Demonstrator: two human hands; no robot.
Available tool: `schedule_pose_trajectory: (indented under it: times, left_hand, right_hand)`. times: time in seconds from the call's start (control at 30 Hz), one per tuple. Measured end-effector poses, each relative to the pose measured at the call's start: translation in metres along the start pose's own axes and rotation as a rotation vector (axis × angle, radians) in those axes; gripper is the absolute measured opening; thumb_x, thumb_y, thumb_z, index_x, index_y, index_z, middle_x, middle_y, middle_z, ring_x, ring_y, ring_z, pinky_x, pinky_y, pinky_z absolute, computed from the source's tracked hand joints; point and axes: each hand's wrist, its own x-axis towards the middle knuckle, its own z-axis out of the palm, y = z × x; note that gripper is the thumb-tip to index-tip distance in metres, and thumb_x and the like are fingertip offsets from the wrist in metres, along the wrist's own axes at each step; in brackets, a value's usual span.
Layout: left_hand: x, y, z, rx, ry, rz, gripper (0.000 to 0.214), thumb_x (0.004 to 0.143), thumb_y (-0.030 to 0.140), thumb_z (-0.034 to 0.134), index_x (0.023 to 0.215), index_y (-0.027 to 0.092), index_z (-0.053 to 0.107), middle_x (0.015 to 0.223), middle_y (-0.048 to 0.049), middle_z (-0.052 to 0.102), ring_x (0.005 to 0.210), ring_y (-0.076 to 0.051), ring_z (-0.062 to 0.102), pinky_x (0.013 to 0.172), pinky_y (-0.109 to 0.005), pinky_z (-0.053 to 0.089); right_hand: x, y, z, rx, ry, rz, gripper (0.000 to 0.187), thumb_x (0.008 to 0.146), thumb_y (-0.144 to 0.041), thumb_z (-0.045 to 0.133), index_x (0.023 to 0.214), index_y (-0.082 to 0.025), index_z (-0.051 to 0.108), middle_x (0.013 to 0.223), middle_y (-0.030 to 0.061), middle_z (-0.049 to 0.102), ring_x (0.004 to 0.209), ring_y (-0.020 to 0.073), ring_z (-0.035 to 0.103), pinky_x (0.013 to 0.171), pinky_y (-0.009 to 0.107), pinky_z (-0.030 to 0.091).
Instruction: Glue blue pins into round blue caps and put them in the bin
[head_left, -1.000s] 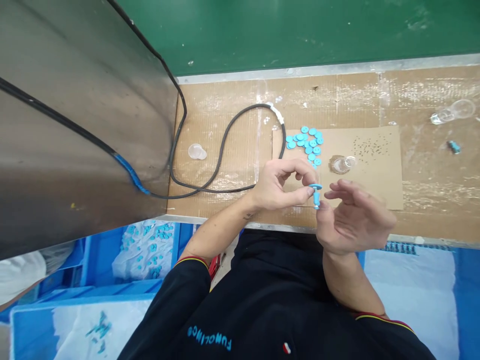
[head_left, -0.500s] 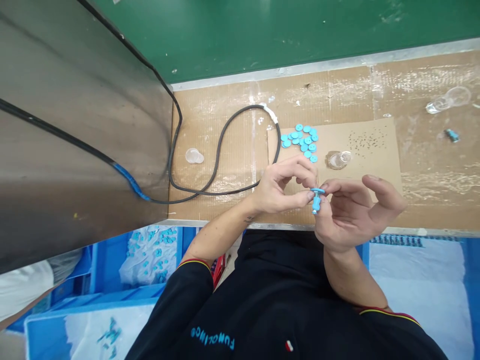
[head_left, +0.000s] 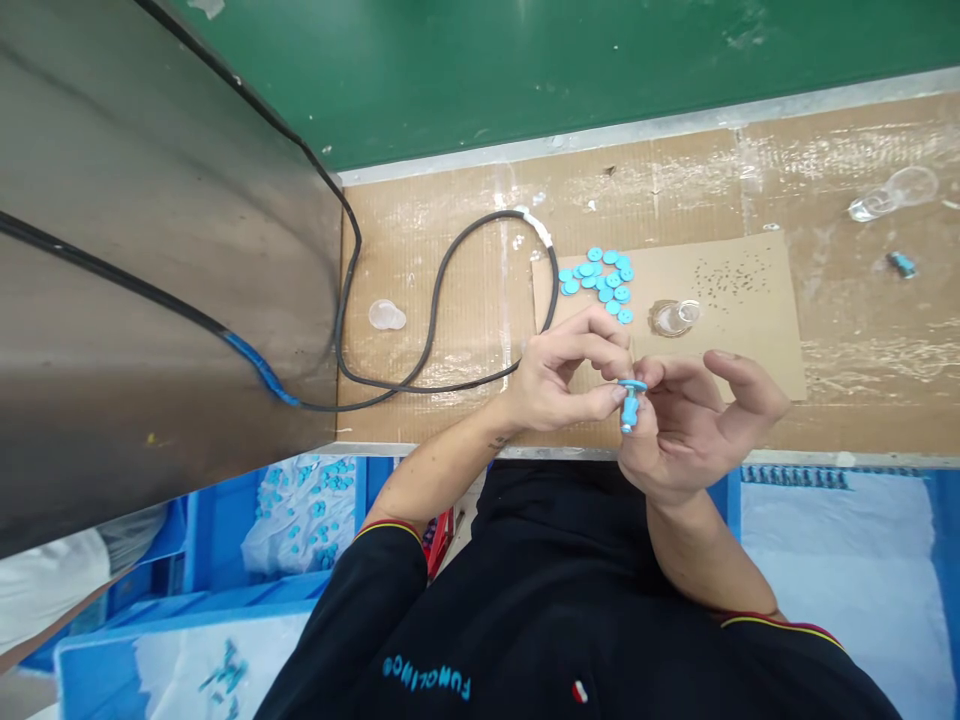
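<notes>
Between both hands, just above the table's near edge, is a small blue plastic part (head_left: 629, 411) with a flat round disc on top and a narrower body below. My left hand (head_left: 566, 372) pinches it from the left with thumb and fingertips. My right hand (head_left: 694, 425) pinches it from the right with thumb and index finger, its other fingers raised. Beyond the hands, several loose blue discs (head_left: 600, 275) lie on a cardboard sheet (head_left: 750, 350). To their right on the sheet are a clear plastic cup (head_left: 675, 318) and scattered tiny dark bits (head_left: 727, 280).
A black cable (head_left: 435, 310) loops across the table left of my hands, beside a metal box (head_left: 172, 250). Another blue part (head_left: 901, 264) and a clear container (head_left: 892, 193) lie far right. Blue bins (head_left: 210, 540) holding blue parts stand below left; a lined bin (head_left: 840, 570) stands below right.
Both hands still pinch the blue part in nearly the same place. My right hand has shifted slightly left, and its raised fingers have moved in a little. The view has shifted slightly.
</notes>
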Motion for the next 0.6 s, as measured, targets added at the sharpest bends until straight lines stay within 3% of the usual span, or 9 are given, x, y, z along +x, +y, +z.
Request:
schedule_pose_trajectory:
  times: [0.2,0.47,0.6]
  left_hand:
    - [-0.0013,0.0003,0.0007,0.021,0.017,-0.065,0.013,0.092,0.035,0.079,0.094,0.024,0.073,0.087,0.0003,0.059,0.079,-0.011,0.062,0.073,-0.029,0.059]
    - [-0.003,-0.0003,0.0038,-0.04,0.037,-0.066,0.013,0.09,0.028,0.083,0.096,0.023,0.073,0.09,0.0011,0.058,0.079,-0.009,0.061,0.074,-0.027,0.057]
    - [-0.0034,0.0005,0.0064,-0.147,0.042,-0.192,0.019,0.09,0.037,0.085,0.092,0.023,0.073,0.088,0.0014,0.06,0.079,-0.009,0.061,0.075,-0.027,0.054]
  right_hand:
    - [-0.0006,-0.002,0.003,-0.009,0.005,0.053,0.04,0.101,-0.02,0.06,0.138,-0.032,0.05,0.093,-0.0018,0.058,0.075,0.0132,0.064,0.065,0.028,0.062]
    - [-0.0032,-0.0001,0.005,-0.04,0.038,0.075,0.035,0.1,-0.026,0.062,0.133,-0.033,0.05,0.094,-0.0021,0.055,0.075,0.0123,0.061,0.066,0.027,0.061]
    - [-0.0003,-0.0009,0.0053,-0.072,0.054,0.047,0.037,0.103,-0.025,0.059,0.138,-0.033,0.05,0.094,-0.0018,0.056,0.074,0.0119,0.064,0.064,0.026,0.062]
